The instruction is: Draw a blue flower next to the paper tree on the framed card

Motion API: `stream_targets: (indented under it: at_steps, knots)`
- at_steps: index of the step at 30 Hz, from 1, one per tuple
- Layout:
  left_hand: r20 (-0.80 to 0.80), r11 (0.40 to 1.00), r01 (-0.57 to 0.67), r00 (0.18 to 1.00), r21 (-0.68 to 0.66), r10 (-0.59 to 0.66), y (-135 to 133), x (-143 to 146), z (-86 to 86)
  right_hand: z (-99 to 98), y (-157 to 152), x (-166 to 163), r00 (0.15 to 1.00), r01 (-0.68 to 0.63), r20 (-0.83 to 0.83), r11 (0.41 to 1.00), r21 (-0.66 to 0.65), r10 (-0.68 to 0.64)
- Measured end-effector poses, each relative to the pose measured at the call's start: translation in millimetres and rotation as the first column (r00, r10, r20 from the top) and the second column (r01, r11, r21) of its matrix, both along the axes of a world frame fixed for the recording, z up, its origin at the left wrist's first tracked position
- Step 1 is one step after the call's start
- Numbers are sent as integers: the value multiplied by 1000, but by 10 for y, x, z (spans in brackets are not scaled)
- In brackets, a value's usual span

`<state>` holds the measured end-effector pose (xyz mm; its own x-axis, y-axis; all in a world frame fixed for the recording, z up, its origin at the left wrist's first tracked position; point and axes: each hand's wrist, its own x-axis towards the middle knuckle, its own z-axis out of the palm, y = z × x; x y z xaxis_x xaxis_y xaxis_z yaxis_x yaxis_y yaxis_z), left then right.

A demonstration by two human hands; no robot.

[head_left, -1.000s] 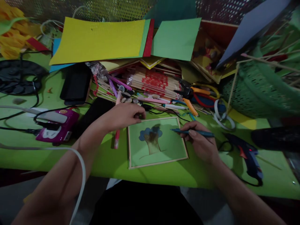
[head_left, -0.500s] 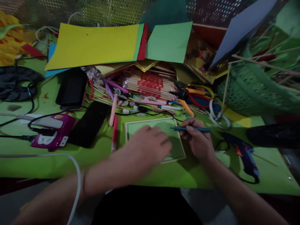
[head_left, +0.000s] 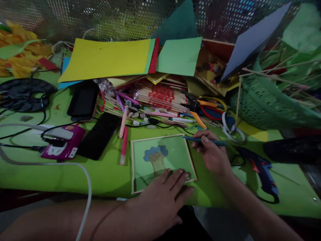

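Note:
A green card picture (head_left: 175, 152) with a thin stick frame lies flat before me; on it is a drawn tree (head_left: 156, 157) with a blue crown and brown trunk. My left hand (head_left: 165, 195) rests over the picture's lower edge, fingers spread, holding nothing. My right hand (head_left: 213, 150) grips a blue felt-tip pen (head_left: 213, 140), just off the frame's right side. The pen's tip end points left, over the frame's upper right corner. To the left of the picture lie a red marker (head_left: 124, 145) and a pink marker (head_left: 123, 122).
At right are a glue gun (head_left: 263, 177), a white tape roll (head_left: 232, 129) and a green basket (head_left: 265, 100). Scissors (head_left: 215, 105), sticks (head_left: 163, 95) and coloured paper (head_left: 107, 58) lie behind. Two phones (head_left: 100, 135) and a purple power strip (head_left: 64, 144) with cords occupy the left.
My left hand has moved down from over the middle of the picture to its lower edge, uncovering the tree. The picture sits lower in view. The pen stays in my right hand.

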<state>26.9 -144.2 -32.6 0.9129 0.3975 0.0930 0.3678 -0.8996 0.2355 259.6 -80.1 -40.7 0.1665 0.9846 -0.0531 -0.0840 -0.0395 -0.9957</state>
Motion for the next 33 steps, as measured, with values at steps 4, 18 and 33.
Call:
stream_targets:
  at_steps: [4, 18, 33]
  knots:
    - [-2, 1000, 8, 1000, -2, -8, 43, -62, 23, 6, 4, -2, 1000, 2, -26, 1000, 9, -1]
    - [2, 996, 87, 996, 14, -88, 25, 101, -46, 106, 103, -108, 931, -208, 332, 968, 139, 152]
    - [42, 997, 76, 996, -1, -76, -93, 63, -64, 146, 638, -459, 167, -735, 978, 677, 42, 121]
